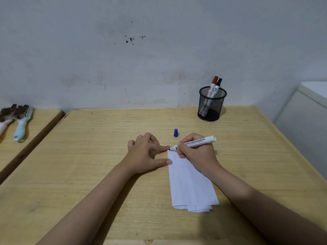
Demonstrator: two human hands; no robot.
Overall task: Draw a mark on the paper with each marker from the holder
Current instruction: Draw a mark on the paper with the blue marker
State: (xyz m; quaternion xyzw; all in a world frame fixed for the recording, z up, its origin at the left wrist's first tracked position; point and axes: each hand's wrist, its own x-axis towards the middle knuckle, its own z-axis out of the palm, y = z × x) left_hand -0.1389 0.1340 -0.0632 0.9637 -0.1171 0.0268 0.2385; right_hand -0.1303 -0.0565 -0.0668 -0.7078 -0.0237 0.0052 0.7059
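A folded white paper (190,184) lies on the wooden table (99,156). My right hand (196,152) grips an uncapped white marker (194,143), its dark tip touching the paper's far left corner. My left hand (146,152) rests flat beside the paper, with its fingertips at the paper's left edge. The marker's blue cap (175,132) stands on the table just beyond my hands. A black mesh holder (211,104) at the back right holds a red-capped marker (213,85) and a black-capped marker (217,87).
A second wooden table (35,124) at the left carries two brushes (21,124). A white cabinet (307,121) stands against the table's right side. The wall runs right behind the table.
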